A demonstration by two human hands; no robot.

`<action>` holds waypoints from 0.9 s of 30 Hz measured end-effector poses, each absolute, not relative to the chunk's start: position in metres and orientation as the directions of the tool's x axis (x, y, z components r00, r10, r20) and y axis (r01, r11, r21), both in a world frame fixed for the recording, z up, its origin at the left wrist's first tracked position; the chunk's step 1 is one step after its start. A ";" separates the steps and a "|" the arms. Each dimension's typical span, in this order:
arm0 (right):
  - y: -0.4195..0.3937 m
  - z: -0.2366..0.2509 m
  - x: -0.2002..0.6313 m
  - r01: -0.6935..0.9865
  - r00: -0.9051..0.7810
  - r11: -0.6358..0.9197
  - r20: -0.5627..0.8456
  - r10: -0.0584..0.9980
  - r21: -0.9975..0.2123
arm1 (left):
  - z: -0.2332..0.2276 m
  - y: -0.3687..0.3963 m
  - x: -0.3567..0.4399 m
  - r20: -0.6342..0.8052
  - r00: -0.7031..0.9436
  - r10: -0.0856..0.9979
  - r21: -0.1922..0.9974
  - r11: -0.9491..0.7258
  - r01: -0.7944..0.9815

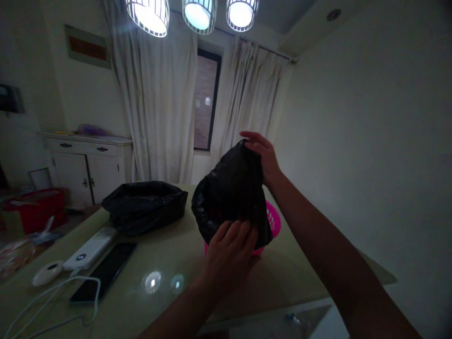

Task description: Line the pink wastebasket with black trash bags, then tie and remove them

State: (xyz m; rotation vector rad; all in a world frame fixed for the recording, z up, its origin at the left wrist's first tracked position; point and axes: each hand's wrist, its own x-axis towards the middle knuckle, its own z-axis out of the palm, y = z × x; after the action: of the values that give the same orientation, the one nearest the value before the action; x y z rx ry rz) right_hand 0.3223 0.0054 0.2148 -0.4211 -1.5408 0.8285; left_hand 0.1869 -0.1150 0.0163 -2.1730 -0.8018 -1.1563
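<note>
both hands grip a black bag (231, 188) over a pink basket (273, 221) on the counter (169, 301): left hand (229, 252) pinches its near edge, right hand (263, 155) holds its top.

Nothing is reading as text here, folks. The room is showing up dim, and no letters, numbers or brand marks are coming through anywhere. The white power bank (90, 251) on the counter (169, 301) is showing only a small round button, no print that can be made out. The dark phone (105, 276) beside it is lying with a black screen, nothing lit on it. The framed picture (87, 46) on the far wall is showing a reddish band, but no words are coming clear. The black bag (231, 193) and the pink basket (274, 221) are carrying no visible label.
</note>
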 end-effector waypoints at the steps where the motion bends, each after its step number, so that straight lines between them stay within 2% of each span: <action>1: 0.002 0.222 0.340 -0.221 -0.075 0.678 0.705 0.705 -0.701 | 0.014 -0.117 0.177 0.863 0.438 0.252 -0.175 -0.664 0.727; 5: -0.007 0.231 0.406 -0.264 0.162 0.615 0.595 0.787 -0.743 | 0.004 -0.116 0.137 0.888 0.389 0.244 -0.144 -0.657 0.740; 9: -0.015 0.208 0.445 -0.095 0.285 0.559 0.516 0.808 -0.823 | 0.012 -0.108 0.111 0.906 0.387 0.169 -0.168 -0.698 0.696; 11: -0.015 0.192 0.456 0.060 0.317 0.497 0.489 0.813 -0.865 | 0.025 -0.103 0.108 0.949 0.262 0.175 -0.059 -0.717 0.694; 13: -0.013 0.179 0.465 0.278 0.338 0.415 0.493 0.802 -0.866 | 0.042 -0.099 0.109 0.961 0.104 0.256 0.138 -0.770 0.623; 14: -0.012 0.176 0.469 0.407 0.334 0.381 0.524 0.783 -0.830 | 0.053 -0.096 0.110 0.948 0.050 0.313 0.236 -0.803 0.547; 16: -0.013 0.176 0.474 0.649 0.292 0.349 0.645 0.707 -0.676 | 0.074 -0.093 0.112 0.919 0.027 0.394 0.360 -0.864 0.352; 18: -0.021 0.185 0.470 0.791 0.213 0.370 0.786 0.580 -0.488 | 0.095 -0.090 0.114 0.920 0.039 0.391 0.379 -0.908 0.179; 20: -0.037 0.198 0.453 0.799 0.057 0.502 0.872 0.487 -0.332 | 0.114 -0.089 0.118 0.934 0.017 0.357 0.356 -0.933 0.061; 21: -0.047 0.203 0.439 0.751 -0.065 0.606 0.884 0.462 -0.262 | 0.123 -0.089 0.121 0.937 0.010 0.348 0.348 -0.937 0.015; 22: -0.057 0.207 0.423 0.674 -0.243 0.716 0.861 0.446 -0.181 | 0.131 -0.090 0.125 0.940 0.010 0.342 0.342 -0.939 -0.032; 24: -0.072 0.207 0.386 0.506 -0.591 0.860 0.698 0.405 -0.070 | 0.145 -0.096 0.133 0.942 0.056 0.331 0.336 -0.929 -0.153; 27: -0.071 0.193 0.340 0.395 -0.802 0.912 0.442 0.402 -0.114 | 0.164 -0.111 0.140 0.937 0.229 0.264 0.331 -0.880 -0.342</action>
State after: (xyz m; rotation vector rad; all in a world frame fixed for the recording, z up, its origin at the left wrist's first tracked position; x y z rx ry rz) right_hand 0.3399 -0.0710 0.1928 -0.5761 -2.6050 0.0223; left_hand 0.1403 -0.1113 0.1638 -2.7921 0.0982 -2.3245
